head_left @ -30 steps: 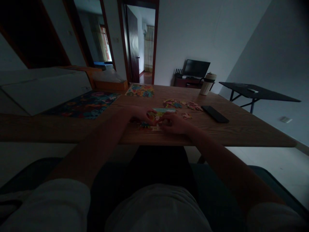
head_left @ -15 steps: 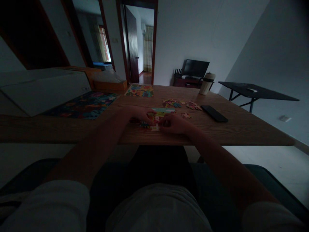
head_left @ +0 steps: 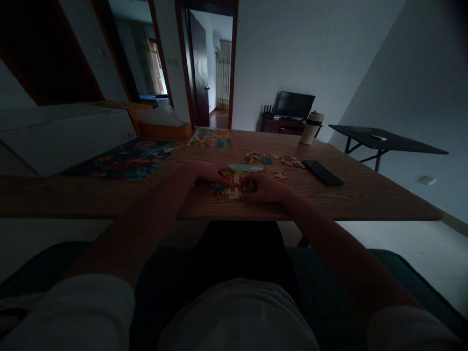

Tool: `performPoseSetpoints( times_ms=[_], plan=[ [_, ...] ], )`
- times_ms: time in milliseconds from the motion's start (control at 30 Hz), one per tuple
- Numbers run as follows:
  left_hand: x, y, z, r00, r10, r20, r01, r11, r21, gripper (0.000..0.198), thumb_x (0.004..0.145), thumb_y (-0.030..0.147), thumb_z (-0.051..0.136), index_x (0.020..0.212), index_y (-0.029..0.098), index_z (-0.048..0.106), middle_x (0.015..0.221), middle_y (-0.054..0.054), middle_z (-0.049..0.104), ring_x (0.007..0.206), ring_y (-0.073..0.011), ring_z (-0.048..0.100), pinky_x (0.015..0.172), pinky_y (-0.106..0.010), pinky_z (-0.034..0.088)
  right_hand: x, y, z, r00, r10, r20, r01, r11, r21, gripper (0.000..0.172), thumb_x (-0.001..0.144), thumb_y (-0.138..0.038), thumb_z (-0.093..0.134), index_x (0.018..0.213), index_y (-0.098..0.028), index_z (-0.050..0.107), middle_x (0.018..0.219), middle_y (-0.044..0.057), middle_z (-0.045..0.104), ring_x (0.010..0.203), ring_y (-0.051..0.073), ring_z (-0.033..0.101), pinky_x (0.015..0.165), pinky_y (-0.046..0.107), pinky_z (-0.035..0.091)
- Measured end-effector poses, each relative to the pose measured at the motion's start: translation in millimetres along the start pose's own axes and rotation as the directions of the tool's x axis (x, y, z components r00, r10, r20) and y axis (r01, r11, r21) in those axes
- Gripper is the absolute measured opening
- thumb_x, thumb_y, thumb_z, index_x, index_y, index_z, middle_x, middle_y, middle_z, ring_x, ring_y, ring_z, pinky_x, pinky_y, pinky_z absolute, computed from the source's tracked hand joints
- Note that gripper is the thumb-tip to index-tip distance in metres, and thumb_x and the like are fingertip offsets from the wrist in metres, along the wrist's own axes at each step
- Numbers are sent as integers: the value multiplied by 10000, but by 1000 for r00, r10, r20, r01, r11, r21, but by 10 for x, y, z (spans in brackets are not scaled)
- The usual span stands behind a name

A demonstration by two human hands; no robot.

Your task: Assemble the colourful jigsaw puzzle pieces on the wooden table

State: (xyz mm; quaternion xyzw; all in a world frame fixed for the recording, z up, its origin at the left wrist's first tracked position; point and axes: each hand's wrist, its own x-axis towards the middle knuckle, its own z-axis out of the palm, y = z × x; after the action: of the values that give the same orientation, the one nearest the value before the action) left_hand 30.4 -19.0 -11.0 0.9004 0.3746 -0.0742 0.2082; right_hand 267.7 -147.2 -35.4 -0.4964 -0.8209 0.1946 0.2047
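A partly joined jigsaw puzzle (head_left: 246, 167) with a green and light-blue top edge lies on the wooden table in front of me. My left hand (head_left: 212, 173) curls over its left side, thumb and fingertips closed on puzzle pieces there. From the right, my right hand (head_left: 263, 187) bends in with its fingertips pinched at a puzzle piece in the middle, mostly hidden by the fingers. The two hands' fingertips are close together. A pale puzzle piece (head_left: 233, 193) shows at the near edge, between the hands.
Loose puzzle pieces lie in piles (head_left: 259, 156) beyond the puzzle, with a few pieces (head_left: 281, 175) to its right. A black phone-like slab (head_left: 322, 172) and a tumbler (head_left: 312, 128) stand farther right. Left are a dark picture sheet (head_left: 127, 161), a white box (head_left: 69, 136) and a colourful picture (head_left: 210, 138).
My right hand's fingers have shifted slightly at the puzzle, uncovering more of the pale piece. The left hand stays nearly in place. The whole view has moved a little.
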Motion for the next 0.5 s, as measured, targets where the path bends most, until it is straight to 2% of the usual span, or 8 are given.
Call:
performPoseSetpoints(
  times_ms=[100,233,300,400,500],
  plan=[
    [4,-14,4,1000,-9,2,9,1000,-22,1092,732,791,709,1657,284,426,1513,-120,636,1294,-324,618,1083,-370,452,-18,23,-25,998,-6,-59,4,1000,-21,433,784,-362,859,1153,-161,755,974,71,730,814,185,642,736,304,481],
    [-15,-17,-14,998,-54,16,54,998,-40,1116,713,787,739,1664,305,409,1492,-103,651,1279,-312,628,1067,-357,459,-49,112,-93,988,25,-151,-29,999,-24,413,776,-402,862,1108,-180,761,1021,71,735,839,193,647,732,307,482],
    [-27,-37,-35,998,-69,14,69,997,-24,1113,713,780,748,1665,314,409,1474,-93,664,1274,-320,631,1066,-365,460,-50,159,-119,992,49,-118,-52,998,-21,363,776,-412,858,1046,-191,759,973,55,742,815,192,651,709,304,481],
    [-40,-107,-74,995,-96,12,96,995,13,1099,721,767,761,1663,314,421,1413,-93,703,1261,-342,639,1052,-386,467,-63,185,-150,997,71,0,-71,997,-33,260,792,-380,839,962,-205,749,914,41,757,796,192,671,704,305,491],
    [-49,-179,-104,994,-105,-4,105,994,14,1100,719,764,777,1660,310,431,1419,-107,701,1252,-344,645,1048,-393,470,-154,172,-204,997,78,25,-74,988,-139,208,812,-357,812,955,-215,760,948,54,773,811,201,690,727,317,504]
  ],
)
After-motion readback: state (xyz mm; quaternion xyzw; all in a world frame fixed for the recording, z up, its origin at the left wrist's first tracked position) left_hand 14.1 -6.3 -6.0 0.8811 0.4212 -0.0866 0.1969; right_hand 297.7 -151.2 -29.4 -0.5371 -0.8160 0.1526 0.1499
